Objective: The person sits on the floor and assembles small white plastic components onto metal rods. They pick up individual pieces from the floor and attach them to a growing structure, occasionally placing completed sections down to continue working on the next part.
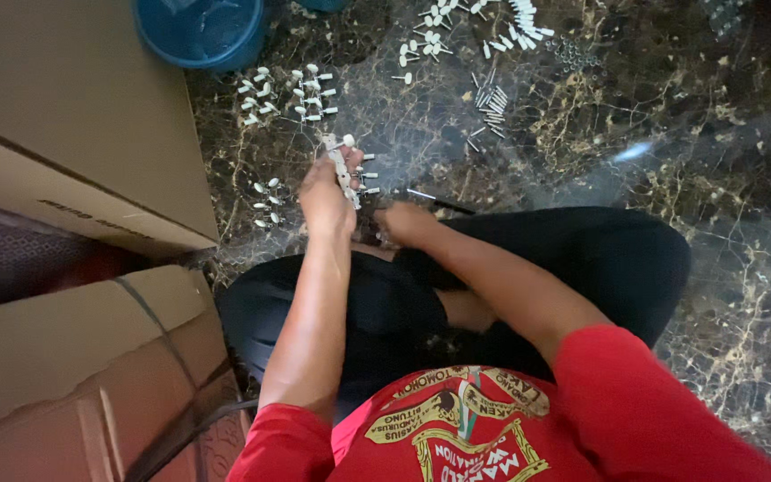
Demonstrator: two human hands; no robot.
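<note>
I sit cross-legged in black trousers on a dark marbled floor. My left hand (327,195) grips a metal strip with white knobbed pegs (346,168), held upright in front of my knees. My right hand (401,223) is closed low beside it, near a thin dark tool (439,201) that lies on the floor; whether it holds anything is hidden. Small groups of white pegged parts (265,198) lie just left of my left hand.
More white pegged parts (287,93) and loose white pegs (435,36) are scattered ahead, with a pile of metal pins (491,105). A blue plastic bowl (198,31) stands at the top left. Large cardboard boxes (64,134) close off the left side.
</note>
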